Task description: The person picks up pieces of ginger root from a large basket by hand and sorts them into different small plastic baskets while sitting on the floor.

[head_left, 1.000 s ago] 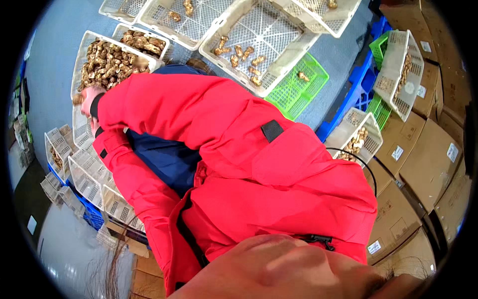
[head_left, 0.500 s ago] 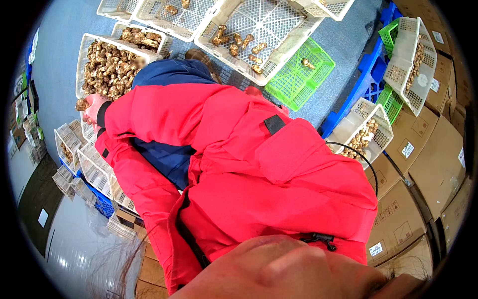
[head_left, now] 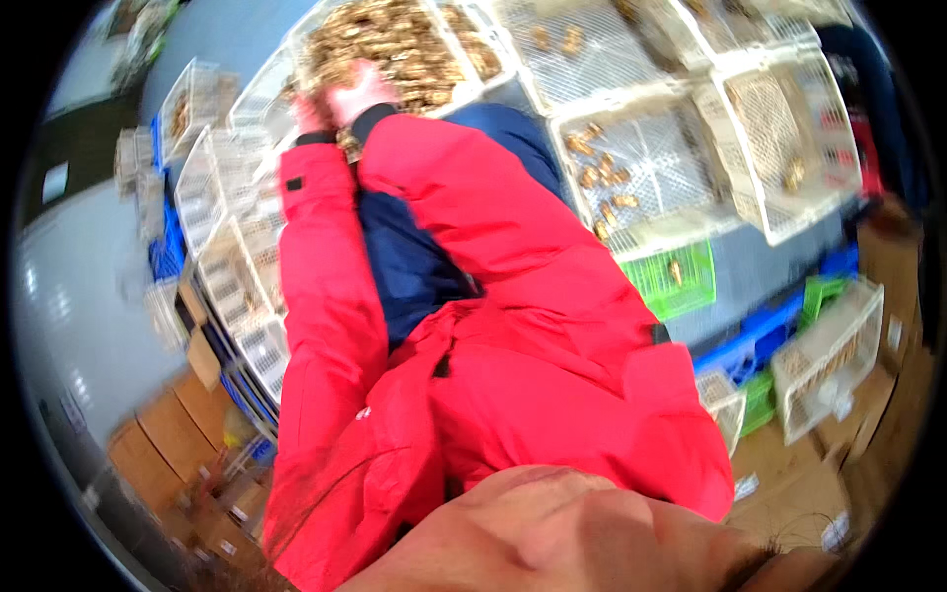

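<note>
My two forearms in red sleeves with black cuffs reach up the middle of the blurred head view. My left hand (head_left: pixel 310 114) and my right hand (head_left: pixel 361 97) are close together at the lower part of a white plastic crate (head_left: pixel 456 51) heaped with brown, knobbly mushrooms (head_left: pixel 402 61). Both hands are smeared by motion, so I cannot make out their fingers or anything between them. Just right of my arms, a white mesh crate (head_left: pixel 681 232) holds several loose mushrooms (head_left: pixel 592 176).
More white crates (head_left: pixel 212 187) line the left, near blue plastic pallets (head_left: pixel 168 252) and cardboard boxes (head_left: pixel 176 431). At the right are further crates (head_left: pixel 779 229), green baskets (head_left: pixel 668 296), a blue pallet (head_left: pixel 750 335) and cartons (head_left: pixel 789 474). Dark blue and red fabric (head_left: pixel 868 128) shows far right.
The view has swung, shifting the scene. My hands have moved from the far left to higher and nearer the middle, against the mushroom heap. The mushroom seen at my fingers earlier cannot be made out.
</note>
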Demonstrator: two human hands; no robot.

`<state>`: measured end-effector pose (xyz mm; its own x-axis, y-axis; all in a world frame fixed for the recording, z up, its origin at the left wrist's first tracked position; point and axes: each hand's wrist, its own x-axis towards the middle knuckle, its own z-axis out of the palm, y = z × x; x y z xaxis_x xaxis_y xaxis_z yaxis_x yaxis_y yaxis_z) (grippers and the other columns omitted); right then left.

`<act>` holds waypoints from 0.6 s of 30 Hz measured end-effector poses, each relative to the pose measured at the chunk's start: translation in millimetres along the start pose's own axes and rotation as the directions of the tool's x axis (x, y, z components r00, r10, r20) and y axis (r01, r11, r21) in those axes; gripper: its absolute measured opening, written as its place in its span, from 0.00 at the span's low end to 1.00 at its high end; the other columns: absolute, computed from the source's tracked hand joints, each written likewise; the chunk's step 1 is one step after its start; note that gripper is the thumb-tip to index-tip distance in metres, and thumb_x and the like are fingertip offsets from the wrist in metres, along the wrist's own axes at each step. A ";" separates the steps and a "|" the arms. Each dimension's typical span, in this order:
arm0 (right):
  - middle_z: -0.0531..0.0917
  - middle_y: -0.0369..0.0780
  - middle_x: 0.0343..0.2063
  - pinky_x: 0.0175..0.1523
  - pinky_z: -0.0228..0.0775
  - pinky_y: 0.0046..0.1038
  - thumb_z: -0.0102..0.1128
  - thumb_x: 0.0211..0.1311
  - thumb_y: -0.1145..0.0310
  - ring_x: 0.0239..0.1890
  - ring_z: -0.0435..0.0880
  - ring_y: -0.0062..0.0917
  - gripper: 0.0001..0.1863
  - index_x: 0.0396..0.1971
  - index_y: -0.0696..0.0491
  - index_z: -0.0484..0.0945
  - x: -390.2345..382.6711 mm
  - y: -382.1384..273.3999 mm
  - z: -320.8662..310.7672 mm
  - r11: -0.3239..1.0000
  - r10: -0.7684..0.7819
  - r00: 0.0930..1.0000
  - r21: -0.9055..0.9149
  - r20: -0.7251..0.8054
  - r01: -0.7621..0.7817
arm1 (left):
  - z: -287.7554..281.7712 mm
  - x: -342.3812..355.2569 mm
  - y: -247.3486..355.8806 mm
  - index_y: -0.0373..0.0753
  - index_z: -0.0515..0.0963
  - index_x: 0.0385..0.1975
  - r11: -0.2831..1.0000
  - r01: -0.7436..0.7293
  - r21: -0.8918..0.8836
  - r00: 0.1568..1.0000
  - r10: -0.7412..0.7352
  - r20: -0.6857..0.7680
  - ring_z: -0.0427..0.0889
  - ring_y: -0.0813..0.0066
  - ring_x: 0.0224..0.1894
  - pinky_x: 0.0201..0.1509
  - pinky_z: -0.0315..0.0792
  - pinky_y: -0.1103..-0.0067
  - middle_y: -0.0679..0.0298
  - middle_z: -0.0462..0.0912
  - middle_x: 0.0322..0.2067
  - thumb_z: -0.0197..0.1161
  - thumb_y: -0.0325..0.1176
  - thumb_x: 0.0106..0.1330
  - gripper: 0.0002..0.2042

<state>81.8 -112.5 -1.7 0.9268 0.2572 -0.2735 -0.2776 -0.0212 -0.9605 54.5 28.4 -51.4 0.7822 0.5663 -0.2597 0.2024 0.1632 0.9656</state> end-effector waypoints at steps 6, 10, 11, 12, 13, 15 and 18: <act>0.72 0.48 0.37 0.48 0.61 0.30 0.50 0.40 0.64 0.44 0.69 0.36 0.27 0.45 0.56 0.63 -13.1 17.2 22.6 0.796 -0.419 0.877 -0.371 0.235 0.479 | -20.7 -5.1 -11.1 0.37 0.66 0.41 0.936 0.073 -0.345 0.997 -0.081 -0.009 0.75 0.65 0.30 0.33 0.71 0.73 0.57 0.74 0.30 0.48 0.58 0.50 0.29; 0.74 0.41 0.38 0.42 0.65 0.25 0.56 0.38 0.68 0.39 0.74 0.27 0.29 0.46 0.57 0.63 -26.7 4.6 22.2 0.953 -0.266 0.868 -0.021 0.420 0.302 | -33.5 -19.0 -21.7 0.39 0.64 0.42 0.658 0.064 -0.750 0.997 -0.005 0.080 0.73 0.60 0.38 0.38 0.70 0.65 0.54 0.72 0.36 0.53 0.44 0.55 0.19; 0.75 0.42 0.36 0.39 0.66 0.23 0.55 0.40 0.70 0.36 0.75 0.25 0.25 0.44 0.57 0.66 -35.7 -8.4 16.1 0.935 -0.237 0.914 -0.179 0.330 0.307 | -36.2 -26.0 -21.8 0.37 0.63 0.42 0.603 0.107 -0.791 0.993 -0.029 0.113 0.70 0.56 0.42 0.41 0.68 0.62 0.53 0.70 0.40 0.52 0.41 0.56 0.18; 0.76 0.43 0.34 0.37 0.67 0.22 0.53 0.43 0.71 0.34 0.75 0.24 0.20 0.42 0.58 0.68 -3.2 18.1 14.2 0.925 -0.309 0.932 -0.167 0.190 0.340 | -5.7 -27.1 -1.6 0.37 0.63 0.42 0.594 0.085 -0.800 0.996 -0.036 0.079 0.70 0.56 0.43 0.43 0.66 0.61 0.52 0.70 0.41 0.51 0.42 0.56 0.18; 0.76 0.43 0.32 0.38 0.66 0.23 0.52 0.44 0.70 0.33 0.76 0.25 0.19 0.40 0.57 0.69 -5.8 22.4 15.6 0.925 -0.305 0.931 -0.169 0.200 0.339 | -15.3 -32.1 -2.3 0.37 0.63 0.42 0.552 0.077 -0.830 0.997 -0.023 0.077 0.69 0.56 0.44 0.44 0.65 0.61 0.53 0.70 0.41 0.50 0.43 0.57 0.18; 0.76 0.42 0.28 0.32 0.66 0.22 0.50 0.48 0.69 0.28 0.75 0.24 0.16 0.39 0.58 0.69 4.9 33.2 12.5 0.943 -0.274 0.922 -0.115 0.273 0.314 | -23.1 -33.9 3.7 0.37 0.63 0.42 0.491 0.079 -0.868 0.993 0.041 0.113 0.68 0.55 0.45 0.46 0.63 0.60 0.53 0.69 0.42 0.47 0.43 0.58 0.18; 0.74 0.38 0.26 0.26 0.69 0.22 0.48 0.53 0.67 0.22 0.75 0.23 0.15 0.40 0.59 0.67 0.3 34.2 14.2 0.918 0.091 0.807 0.266 0.583 -0.296 | -30.2 -38.6 5.1 0.34 0.63 0.43 0.495 0.075 -0.866 0.986 0.095 0.140 0.66 0.55 0.48 0.48 0.62 0.59 0.51 0.69 0.43 0.43 0.43 0.59 0.19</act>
<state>69.0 -99.4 -33.9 0.5756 0.7688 -0.2785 -0.5958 0.1611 -0.7868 7.5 31.8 -36.9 0.8725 0.4608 -0.1626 -0.3513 0.8228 0.4468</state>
